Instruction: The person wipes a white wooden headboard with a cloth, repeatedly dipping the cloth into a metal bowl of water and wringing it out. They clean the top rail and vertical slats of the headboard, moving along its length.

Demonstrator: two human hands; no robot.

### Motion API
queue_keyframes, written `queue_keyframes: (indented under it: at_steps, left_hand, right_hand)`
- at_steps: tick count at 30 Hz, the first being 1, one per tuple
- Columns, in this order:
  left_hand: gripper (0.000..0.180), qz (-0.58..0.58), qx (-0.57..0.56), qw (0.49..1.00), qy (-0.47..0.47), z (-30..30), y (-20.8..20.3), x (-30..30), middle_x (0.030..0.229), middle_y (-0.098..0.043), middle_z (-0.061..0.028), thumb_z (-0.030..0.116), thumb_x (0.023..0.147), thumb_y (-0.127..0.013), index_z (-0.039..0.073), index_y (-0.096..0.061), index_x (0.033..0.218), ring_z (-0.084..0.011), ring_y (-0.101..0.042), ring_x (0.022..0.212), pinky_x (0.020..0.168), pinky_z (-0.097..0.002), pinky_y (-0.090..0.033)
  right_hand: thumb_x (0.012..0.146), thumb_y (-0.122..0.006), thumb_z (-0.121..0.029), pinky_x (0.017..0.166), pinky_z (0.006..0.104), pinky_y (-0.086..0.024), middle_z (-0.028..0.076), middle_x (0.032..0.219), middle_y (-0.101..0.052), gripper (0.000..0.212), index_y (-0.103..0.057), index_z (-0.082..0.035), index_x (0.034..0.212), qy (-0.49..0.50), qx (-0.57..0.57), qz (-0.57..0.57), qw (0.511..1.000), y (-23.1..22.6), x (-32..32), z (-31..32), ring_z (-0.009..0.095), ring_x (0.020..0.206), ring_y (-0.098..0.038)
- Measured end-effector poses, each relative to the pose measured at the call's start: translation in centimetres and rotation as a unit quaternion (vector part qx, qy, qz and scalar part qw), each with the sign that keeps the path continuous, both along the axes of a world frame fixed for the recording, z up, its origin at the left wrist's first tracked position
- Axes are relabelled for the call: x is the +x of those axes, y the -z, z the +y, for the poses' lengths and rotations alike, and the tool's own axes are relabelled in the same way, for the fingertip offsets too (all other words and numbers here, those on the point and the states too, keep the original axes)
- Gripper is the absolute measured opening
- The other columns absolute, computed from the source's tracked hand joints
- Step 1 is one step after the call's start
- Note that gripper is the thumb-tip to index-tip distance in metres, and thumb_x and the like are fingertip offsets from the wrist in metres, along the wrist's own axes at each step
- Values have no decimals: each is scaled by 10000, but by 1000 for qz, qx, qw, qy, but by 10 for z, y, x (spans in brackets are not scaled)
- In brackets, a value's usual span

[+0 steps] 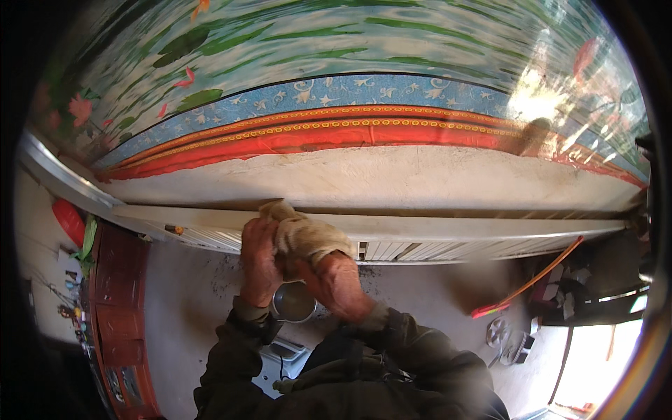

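"How are the hands held?"

"The left hand [260,264] and right hand [341,283] are set close together, both clamped on a bunched beige cloth [313,236]."

"And what is found around them?"

"The far side is filled by a patterned wall [280,49]. Below it a white slatted panel [455,228] is stretched across, partly blocked from view by hands and cloth. A reddish-brown cabinet [120,294] is seen at left, an orange-handled broom [492,308] at right, and a round bucket [288,316] just below the hands."

"Where is the cloth, and how is it turned?"

"It is held before the panel's top edge; contact there cannot be told. Its long axis is slanted from upper left to lower right, one end pointed wallward."
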State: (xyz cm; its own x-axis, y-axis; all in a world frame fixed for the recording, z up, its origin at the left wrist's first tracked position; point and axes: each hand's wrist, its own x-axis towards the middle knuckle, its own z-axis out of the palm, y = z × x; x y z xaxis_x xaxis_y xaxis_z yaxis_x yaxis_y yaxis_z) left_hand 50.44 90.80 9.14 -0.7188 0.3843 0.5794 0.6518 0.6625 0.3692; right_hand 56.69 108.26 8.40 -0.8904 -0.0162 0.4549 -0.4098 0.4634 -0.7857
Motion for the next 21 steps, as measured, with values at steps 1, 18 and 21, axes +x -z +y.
queue_keyframes:
  at_steps: [1,18,21]
  left_hand:
    - [429,1,1,1000,3,13,0,3,1232,-652,-253,96,831,-699,-67,-645,1224,-470,-588,1188,1033,-537,-494]
    - [497,-27,133,980,143,335,-1,100,1216,-628,-225,-96,690,-668,-42,-665,1184,-429,-580,1180,1047,-522,-491]
    - [527,17,179,967,179,305,-16,92,1273,-626,-209,-99,714,-663,-5,-663,1233,-426,-570,1245,1078,-532,-471]
  right_hand:
    - [959,-703,-197,949,489,-553,241,1199,-717,365,-702,-11,1273,12,-8,10,1000,3,3,11,418,1086,-699]
    - [974,-655,-21,1003,392,-517,155,1193,-728,271,-690,49,1234,89,-76,-134,984,-19,142,338,242,1133,-671]
    - [971,-693,-33,968,368,-537,141,1191,-733,287,-681,48,1247,56,-84,-111,989,-40,135,325,222,1107,-685]
